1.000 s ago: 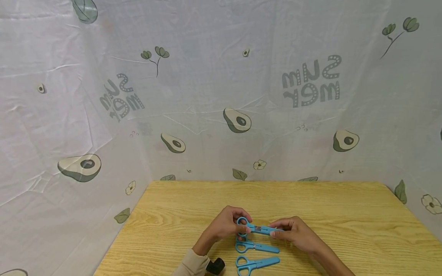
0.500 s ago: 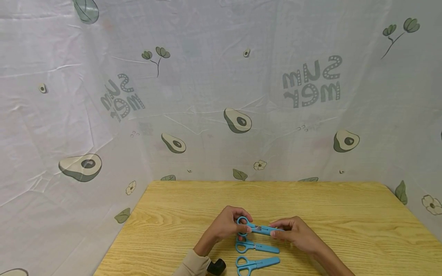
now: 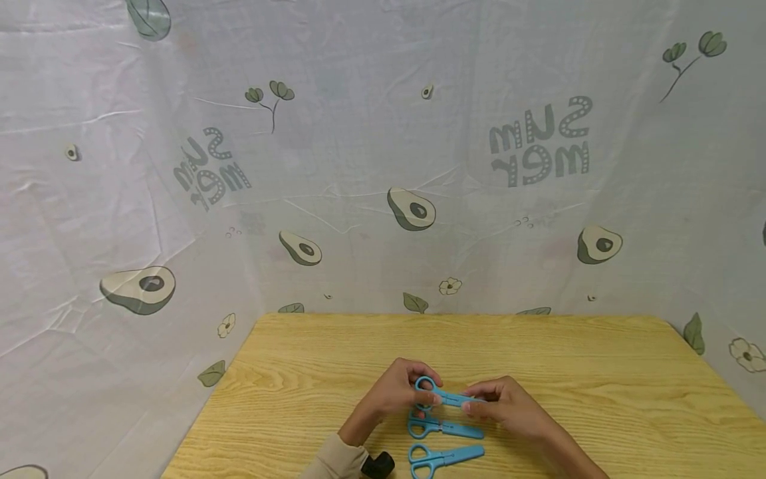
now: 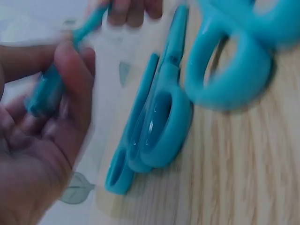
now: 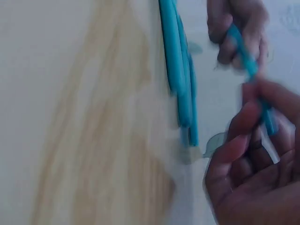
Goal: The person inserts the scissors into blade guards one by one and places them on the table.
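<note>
A pair of light blue scissors [image 3: 445, 398] is held level above the table by both hands. My left hand [image 3: 397, 386] pinches the handle loops, while my right hand [image 3: 509, 407] pinches the blade end, which has a blue cover [image 3: 456, 400] on it. No bare metal shows between handles and cover. Below lie more blue scissors with covered blades: one pair [image 3: 455, 429] just under the held one, another pair [image 3: 449, 457] nearer the front. The left wrist view shows a further pair [image 4: 118, 173] beyond these. Both wrist views are blurred at the hands.
The wooden table [image 3: 335, 339] stretches behind and to both sides of the hands. A pale curtain [image 3: 359, 146] printed with avocados hangs behind it and at the sides. A black wrist device [image 3: 378, 464] sits by the left sleeve [image 3: 335, 459].
Silver blade showed between handles and cover before; that gap is now closed. My left hand has shifted slightly right, my right hand slightly left, bringing them closer together.
</note>
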`<state>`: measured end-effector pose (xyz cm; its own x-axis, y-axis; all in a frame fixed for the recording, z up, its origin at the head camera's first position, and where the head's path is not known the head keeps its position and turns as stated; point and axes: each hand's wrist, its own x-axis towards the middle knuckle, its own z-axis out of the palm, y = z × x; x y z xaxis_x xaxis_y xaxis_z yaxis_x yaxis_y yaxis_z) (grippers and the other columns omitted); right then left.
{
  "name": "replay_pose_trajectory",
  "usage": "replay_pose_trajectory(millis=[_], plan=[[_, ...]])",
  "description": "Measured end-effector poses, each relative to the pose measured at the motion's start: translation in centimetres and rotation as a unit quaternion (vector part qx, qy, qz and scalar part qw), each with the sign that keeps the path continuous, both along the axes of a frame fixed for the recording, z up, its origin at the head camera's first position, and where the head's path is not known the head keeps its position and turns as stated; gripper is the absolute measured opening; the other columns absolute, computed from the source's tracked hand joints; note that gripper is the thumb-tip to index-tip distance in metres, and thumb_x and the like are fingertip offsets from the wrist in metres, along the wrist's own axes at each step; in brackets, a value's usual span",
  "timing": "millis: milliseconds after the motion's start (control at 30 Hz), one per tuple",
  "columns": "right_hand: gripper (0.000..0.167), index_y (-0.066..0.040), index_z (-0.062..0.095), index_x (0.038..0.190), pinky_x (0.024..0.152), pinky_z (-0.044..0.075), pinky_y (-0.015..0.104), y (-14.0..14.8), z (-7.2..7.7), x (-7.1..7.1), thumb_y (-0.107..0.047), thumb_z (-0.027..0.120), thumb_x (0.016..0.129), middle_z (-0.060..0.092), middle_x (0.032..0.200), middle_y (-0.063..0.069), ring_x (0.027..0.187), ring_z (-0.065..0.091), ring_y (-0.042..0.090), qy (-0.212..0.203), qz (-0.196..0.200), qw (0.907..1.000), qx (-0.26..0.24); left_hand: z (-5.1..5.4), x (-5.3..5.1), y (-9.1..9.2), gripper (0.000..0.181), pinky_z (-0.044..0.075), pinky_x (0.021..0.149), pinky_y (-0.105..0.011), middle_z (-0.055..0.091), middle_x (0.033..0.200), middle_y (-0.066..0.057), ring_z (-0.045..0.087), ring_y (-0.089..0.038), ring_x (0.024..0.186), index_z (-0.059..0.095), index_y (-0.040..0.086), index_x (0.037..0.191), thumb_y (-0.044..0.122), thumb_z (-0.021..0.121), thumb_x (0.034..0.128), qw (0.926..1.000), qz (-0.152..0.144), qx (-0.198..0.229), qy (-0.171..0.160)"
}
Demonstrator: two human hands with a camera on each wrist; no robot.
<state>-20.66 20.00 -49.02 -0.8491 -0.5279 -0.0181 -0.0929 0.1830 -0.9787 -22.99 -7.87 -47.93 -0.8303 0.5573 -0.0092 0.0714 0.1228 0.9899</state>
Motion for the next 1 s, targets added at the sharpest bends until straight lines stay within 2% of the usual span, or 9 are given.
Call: replay_pose_trajectory(millis=[100,367,500,633,867,933,1000], plan=[[0.04,0.012,0.07,0.132,0.069,0.057,0.024,-0.37,-0.13,-0.02,-0.017,0.071,0.105,0.078,0.098,0.006,0.08,0.069,0.007,-0.001,0.009,1.0,0.0,-0.18,0.01,0.22,0.023,0.058,0.053,-0.021,0.069,0.077,0.002,0.065,-0.009,0.062,0.073,-0.012,0.114,-0.006,0.08,0.0924,1.0,-0.006,-0.001,-0.003],[0.04,0.011,0.07,0.132,0.056,0.047,0.024,-0.45,0.0,0.15,-0.018,0.071,0.104,0.076,0.092,0.005,0.069,0.058,0.006,-0.002,-0.003,0.9999,0.01,-0.31,-0.14,0.28,0.023,0.058,0.053,-0.022,0.068,0.078,0.003,0.064,-0.01,0.058,0.073,-0.01,0.115,-0.005,0.079,0.0934,0.9999,-0.013,-0.007,0.009],[0.04,0.01,0.071,0.132,0.055,0.048,0.024,-0.42,0.17,0.2,-0.018,0.071,0.104,0.077,0.095,0.008,0.069,0.06,0.007,-0.004,-0.005,0.9999,0.01,-0.4,-0.2,0.33,0.022,0.057,0.052,-0.021,0.068,0.077,0.003,0.063,-0.01,0.056,0.073,-0.01,0.114,-0.005,0.079,0.0935,0.9996,-0.021,-0.002,0.02],[0.039,0.009,0.071,0.132,0.054,0.048,0.024,-0.38,0.29,0.19,-0.019,0.071,0.105,0.078,0.099,0.011,0.069,0.062,0.008,-0.007,-0.01,0.9999,0.01,-0.47,-0.2,0.46,0.016,0.058,0.052,-0.021,0.068,0.077,0.002,0.063,-0.01,0.056,0.076,-0.004,0.109,-0.004,0.079,0.0933,0.9994,-0.023,0.002,0.027],[0.038,0.008,0.072,0.132,0.056,0.049,0.023,-0.35,0.24,0.18,-0.019,0.071,0.105,0.078,0.095,0.004,0.069,0.062,0.007,-0.013,-0.01,0.9998,0.008,-0.58,-0.05,0.58,0.013,0.057,0.053,-0.021,0.07,0.077,0.004,0.064,-0.009,0.06,0.078,0.0,0.107,-0.002,0.078,0.0947,0.9994,-0.024,0.006,0.025],[0.038,0.008,0.072,0.132,0.055,0.048,0.023,-0.36,0.27,0.2,-0.02,0.07,0.105,0.077,0.094,0.003,0.069,0.061,0.007,-0.012,-0.01,0.9999,0.008,-0.59,-0.04,0.59,0.013,0.057,0.053,-0.021,0.071,0.078,0.002,0.064,-0.009,0.059,0.078,0.0,0.107,-0.002,0.078,0.0949,0.9993,-0.025,0.008,0.026],[0.039,0.008,0.071,0.132,0.056,0.048,0.023,-0.38,0.34,0.25,-0.02,0.071,0.105,0.077,0.094,0.003,0.069,0.061,0.008,-0.014,-0.009,0.9998,0.008,-0.61,-0.05,0.6,0.013,0.057,0.053,-0.021,0.073,0.079,-0.005,0.065,-0.009,0.06,0.078,0.0,0.108,-0.002,0.078,0.0952,0.9993,-0.025,0.01,0.025]])
